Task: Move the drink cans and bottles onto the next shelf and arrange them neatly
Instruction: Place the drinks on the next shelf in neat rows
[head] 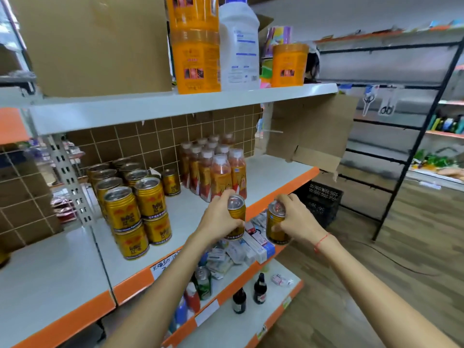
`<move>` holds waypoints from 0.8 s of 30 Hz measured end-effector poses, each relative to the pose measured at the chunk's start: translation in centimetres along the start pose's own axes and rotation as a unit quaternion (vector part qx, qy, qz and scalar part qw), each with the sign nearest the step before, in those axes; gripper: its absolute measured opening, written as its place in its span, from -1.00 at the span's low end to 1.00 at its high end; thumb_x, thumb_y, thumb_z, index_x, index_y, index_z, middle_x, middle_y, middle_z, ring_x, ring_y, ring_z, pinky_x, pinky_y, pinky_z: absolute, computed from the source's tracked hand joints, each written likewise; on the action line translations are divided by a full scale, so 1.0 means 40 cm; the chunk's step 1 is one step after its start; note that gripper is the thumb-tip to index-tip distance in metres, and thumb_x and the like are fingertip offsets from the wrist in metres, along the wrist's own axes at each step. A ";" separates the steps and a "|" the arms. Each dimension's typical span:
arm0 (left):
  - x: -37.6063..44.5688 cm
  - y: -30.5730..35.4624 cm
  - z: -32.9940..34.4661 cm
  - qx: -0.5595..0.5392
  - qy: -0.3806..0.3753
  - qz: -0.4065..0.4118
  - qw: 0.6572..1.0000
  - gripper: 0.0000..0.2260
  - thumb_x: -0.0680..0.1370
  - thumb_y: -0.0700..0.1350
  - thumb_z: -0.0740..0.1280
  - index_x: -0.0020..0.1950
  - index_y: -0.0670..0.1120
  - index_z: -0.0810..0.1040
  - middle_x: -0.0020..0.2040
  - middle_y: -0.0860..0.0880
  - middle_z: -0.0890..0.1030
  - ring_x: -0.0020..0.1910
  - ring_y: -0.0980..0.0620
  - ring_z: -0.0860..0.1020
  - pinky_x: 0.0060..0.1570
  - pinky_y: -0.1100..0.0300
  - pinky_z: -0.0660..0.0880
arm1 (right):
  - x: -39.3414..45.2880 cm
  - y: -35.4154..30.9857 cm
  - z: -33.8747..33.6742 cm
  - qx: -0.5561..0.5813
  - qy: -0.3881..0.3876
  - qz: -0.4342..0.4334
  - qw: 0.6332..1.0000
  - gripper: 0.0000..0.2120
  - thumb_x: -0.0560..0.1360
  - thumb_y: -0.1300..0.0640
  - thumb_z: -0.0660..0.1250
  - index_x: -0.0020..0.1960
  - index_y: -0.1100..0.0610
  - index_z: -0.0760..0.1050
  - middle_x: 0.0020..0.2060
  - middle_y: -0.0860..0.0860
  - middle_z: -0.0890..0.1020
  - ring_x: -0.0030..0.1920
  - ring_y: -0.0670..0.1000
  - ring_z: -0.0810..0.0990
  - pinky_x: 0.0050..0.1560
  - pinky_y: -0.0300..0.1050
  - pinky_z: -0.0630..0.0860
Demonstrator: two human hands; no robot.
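shop aisle, mid shelf (pixel 276 177) | L hand (pixel 221 219) wrapped rnd gold can (pixel 236 212), R hand (pixel 293 219) gripping 2nd can (pixel 276 226), both just off front edge | step: carrying pair in | next: set upright by can stack (pixel 133 209) at left end, align rows

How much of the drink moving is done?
Many look placed: gold cans stand stacked in two layers on the middle shelf, with orange bottles grouped beside them. The left hand and right hand each hold one more gold can. Lower down, a green can and dark bottles remain.
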State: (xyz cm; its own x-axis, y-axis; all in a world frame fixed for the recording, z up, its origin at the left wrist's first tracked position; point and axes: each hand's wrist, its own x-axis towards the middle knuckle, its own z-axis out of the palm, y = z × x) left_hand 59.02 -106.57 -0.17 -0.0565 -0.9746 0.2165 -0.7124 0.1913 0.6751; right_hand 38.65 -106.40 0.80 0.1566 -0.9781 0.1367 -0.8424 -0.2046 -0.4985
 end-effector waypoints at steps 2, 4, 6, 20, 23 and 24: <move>0.018 -0.020 -0.009 0.013 0.002 -0.016 1.000 -0.30 0.32 -0.08 0.56 0.37 0.03 0.30 0.25 -0.08 0.43 0.20 -0.09 0.46 0.07 0.22 0.35 | 0.037 -0.010 0.011 0.000 -0.011 -0.011 1.000 -0.32 0.32 0.15 0.49 0.37 0.12 0.29 0.22 0.08 0.35 0.19 0.15 0.43 0.16 0.12 0.46; 0.036 -0.047 -0.018 0.025 0.007 -0.039 0.999 -0.28 0.33 -0.06 0.56 0.39 0.03 0.28 0.26 -0.08 0.43 0.21 -0.08 0.44 0.07 0.21 0.35 | 0.078 -0.021 0.026 -0.003 -0.022 -0.028 0.999 -0.30 0.32 0.14 0.50 0.38 0.12 0.28 0.21 0.09 0.35 0.20 0.15 0.43 0.17 0.08 0.45; 0.054 -0.075 -0.026 0.034 0.020 -0.064 0.997 -0.27 0.31 -0.03 0.57 0.38 0.03 0.28 0.26 -0.07 0.44 0.22 -0.08 0.45 0.09 0.16 0.39 | 0.120 -0.033 0.039 -0.007 -0.041 -0.050 0.998 -0.31 0.31 0.14 0.51 0.36 0.14 0.29 0.19 0.09 0.36 0.18 0.14 0.44 0.15 0.03 0.46; 0.153 -0.099 -0.150 0.159 0.120 -0.164 0.966 -0.25 0.28 0.02 0.58 0.36 -0.04 0.30 0.27 -0.09 0.44 0.21 -0.03 0.44 0.11 0.17 0.42 | 0.401 -0.154 0.053 -0.123 -0.124 -0.336 0.925 -0.36 0.30 -0.09 0.51 0.23 0.14 0.33 0.12 0.05 0.41 0.10 0.13 0.50 -0.02 -0.01 0.48; 0.161 -0.093 -0.189 0.208 0.113 -0.185 0.954 -0.23 0.28 0.07 0.57 0.38 -0.05 0.28 0.29 -0.10 0.45 0.24 -0.06 0.43 0.16 0.06 0.47 | 0.429 -0.196 0.055 -0.136 -0.125 -0.383 0.905 -0.33 0.28 -0.13 0.51 0.24 0.14 0.35 0.14 0.06 0.45 0.10 0.11 0.50 -0.02 -0.03 0.48; 0.165 -0.091 -0.204 0.223 0.103 -0.188 0.951 -0.22 0.28 0.07 0.57 0.38 -0.06 0.28 0.30 -0.10 0.45 0.24 -0.07 0.43 0.16 0.04 0.47 | 0.436 -0.209 0.056 -0.138 -0.125 -0.392 0.901 -0.32 0.28 -0.13 0.51 0.26 0.15 0.35 0.14 0.07 0.45 0.10 0.11 0.50 -0.01 -0.04 0.47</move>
State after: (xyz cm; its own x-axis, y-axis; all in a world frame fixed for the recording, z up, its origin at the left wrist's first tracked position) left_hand 66.94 -112.77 4.56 0.3663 -0.9124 0.1827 -0.8836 -0.2796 0.3757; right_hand 49.58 -121.83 5.45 0.8421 -0.5209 0.1396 -0.5120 -0.8535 -0.0965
